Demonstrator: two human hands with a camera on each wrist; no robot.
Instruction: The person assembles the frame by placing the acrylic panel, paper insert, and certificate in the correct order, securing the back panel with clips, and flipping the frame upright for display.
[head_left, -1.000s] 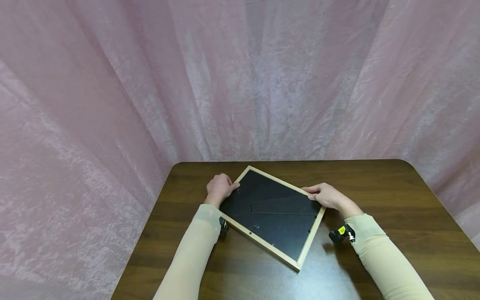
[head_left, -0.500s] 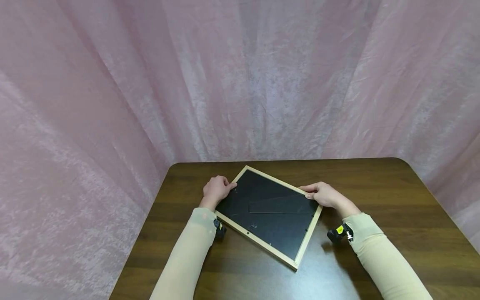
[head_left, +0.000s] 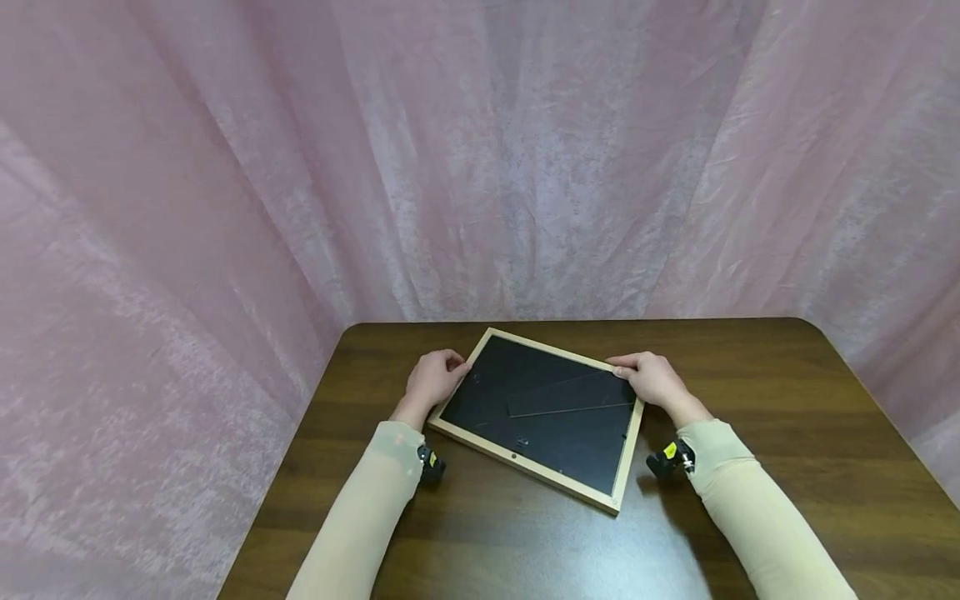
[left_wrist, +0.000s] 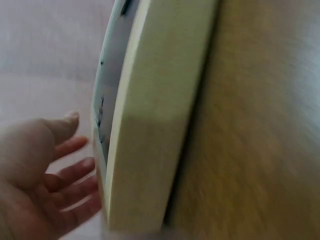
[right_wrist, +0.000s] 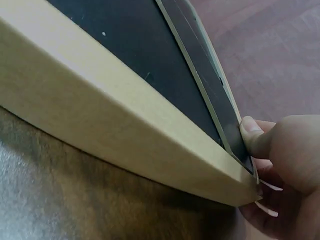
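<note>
- A rectangular picture frame with a pale wooden rim and a black backing board (head_left: 536, 412) lies face down and askew on the dark brown wooden table (head_left: 750, 375), near the table's middle, between the two hands.
- A black fold-out stand strip (head_left: 570, 396) lies flat across the backing; small tabs along the rim are too small to make out from the head view.
- The left hand (head_left: 433, 379) rests at the frame's left edge near the far corner. In the left wrist view its fingers (left_wrist: 75, 172) are fairly straight and spread beside the rim, and the thumb is apart from them; where they meet the frame is hidden behind the rim, so whether they actually grip it cannot be told.
- The right hand (head_left: 651, 379) holds the frame's far right corner. In the right wrist view the thumb (right_wrist: 255, 137) presses on the black backing at the corner while the other fingers curl under the rim, pinching it.
- The frame's front is hidden against the table.
- Both forearms wear beige sleeves (head_left: 750, 508), cut off at the bottom edge.
- Pink crinkled fabric (head_left: 480, 158) hangs behind and beside the table.
- The left wrist view is blurred along the table surface.
</note>
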